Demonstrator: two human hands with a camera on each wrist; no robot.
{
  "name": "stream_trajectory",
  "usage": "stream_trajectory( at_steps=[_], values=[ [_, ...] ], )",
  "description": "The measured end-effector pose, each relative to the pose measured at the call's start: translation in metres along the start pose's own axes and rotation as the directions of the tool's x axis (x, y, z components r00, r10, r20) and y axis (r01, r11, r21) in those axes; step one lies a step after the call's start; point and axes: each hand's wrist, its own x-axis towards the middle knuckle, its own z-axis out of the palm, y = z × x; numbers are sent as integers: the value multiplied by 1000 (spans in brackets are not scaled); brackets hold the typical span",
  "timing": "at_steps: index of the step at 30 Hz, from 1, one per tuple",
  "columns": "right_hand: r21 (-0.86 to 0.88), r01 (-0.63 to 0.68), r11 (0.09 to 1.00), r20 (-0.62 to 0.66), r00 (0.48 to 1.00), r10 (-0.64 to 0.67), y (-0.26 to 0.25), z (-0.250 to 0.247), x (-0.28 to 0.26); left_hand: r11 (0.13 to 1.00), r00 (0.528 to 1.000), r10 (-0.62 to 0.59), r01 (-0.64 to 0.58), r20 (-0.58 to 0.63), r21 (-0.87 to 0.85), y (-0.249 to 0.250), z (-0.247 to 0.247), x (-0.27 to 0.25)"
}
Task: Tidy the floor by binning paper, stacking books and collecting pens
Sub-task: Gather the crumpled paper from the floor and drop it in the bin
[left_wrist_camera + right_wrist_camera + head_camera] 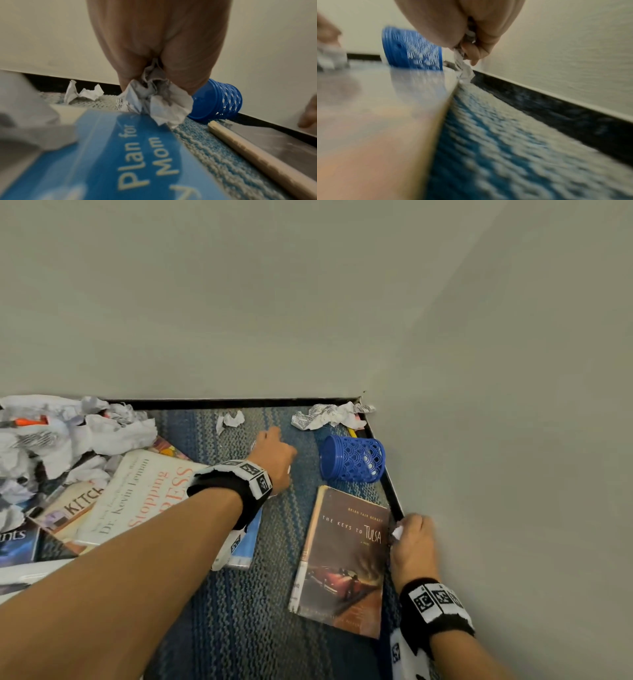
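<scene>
Against the corner where wall meets carpet (239,611): left hand (274,462) clenched round a crumpled paper wad (159,102), right hand (412,542) pinching a small paper scrap (464,70) beside the Tulsa book (342,563). Risk of loose bits slipping from such full fists, or knocking the blue pen holder (352,458). Lying tipped over, long axis roughly along the back wall, mouth toward the side wall.

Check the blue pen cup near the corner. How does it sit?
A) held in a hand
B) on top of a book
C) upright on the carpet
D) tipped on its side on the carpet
D: the pen cup lies on its side on the carpet, touched by neither hand.
</scene>
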Motion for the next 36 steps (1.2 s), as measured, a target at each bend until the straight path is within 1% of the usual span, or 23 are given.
stream_trajectory(
  at_steps=[2,3,4,6,8,10,12,13,15,16,17,18,20,21,22,24,25,26,28,31,34,36],
  values=[
    [192,-61,979,-47,996,71,-13,-8,3,999,1000,-23,24,-11,34,-2,-1,-3],
    [268,-54,962,-62,995,73,-22,-11,3,997,999,-41,41,-11,59,-2,-1,-5],
    [314,-14,949,-85,996,43,-32,-15,3,995,997,-73,74,-14,65,-2,1,-6],
    [333,89,939,-127,991,-49,-51,-21,3,985,986,-164,164,-8,47,0,7,-11],
    [311,178,934,-158,978,-134,-71,-30,5,981,983,-183,184,-15,60,1,15,-14],
    [299,269,916,-176,958,-224,-94,-41,11,989,990,-140,140,-12,47,-5,17,-15],
    [289,353,890,-142,935,-325,-115,-48,24,996,997,-72,73,-5,52,-18,16,-13],
    [273,372,887,-109,928,-355,-125,-48,33,997,998,-66,66,-4,32,-25,12,-13],
    [269,357,894,-41,932,-360,-145,-47,53,992,995,-94,91,-26,-84,-37,3,-13],
    [267,345,900,-16,935,-354,-155,-45,63,980,990,-124,110,-72,-167,-41,-2,-13],
    [244,353,903,1,931,-365,-165,-43,73,958,974,-169,127,-149,-258,-44,-8,-12],
    [193,363,912,28,927,-375,-175,-39,81,923,945,-233,140,-231,-360,-48,-13,-12],
    [86,371,925,89,922,-378,-194,-27,99,838,856,-376,150,-355,-525,-53,-17,-8],
    [53,357,933,121,925,-360,-203,-21,107,811,824,-422,156,-379,-564,-55,-17,-5],
    [21,339,940,139,931,-339,-210,-14,115,806,810,-444,173,-384,-567,-55,-16,-3],
    [-53,325,944,162,936,-313,-221,7,129,834,836,-444,254,-322,-490,-59,-6,4],
    [-90,323,942,177,936,-304,-223,16,133,824,841,-465,298,-275,-482,-60,0,5],
    [-115,324,939,189,935,-300,-224,27,137,796,838,-492,323,-237,-511,-63,6,7],
    [-140,322,936,211,934,-289,-224,44,143,763,832,-511,325,-214,-560,-68,17,13],
    [-184,263,947,253,944,-213,-214,55,151,798,871,-464,331,-163,-503,-71,25,19],
    [-181,245,952,234,951,-201,-203,57,158,804,863,-473,341,-177,-486,-70,25,21],
    [-119,167,979,211,968,-140,-200,55,156,804,849,-486,344,-205,-485,-70,25,20]
  ],
)
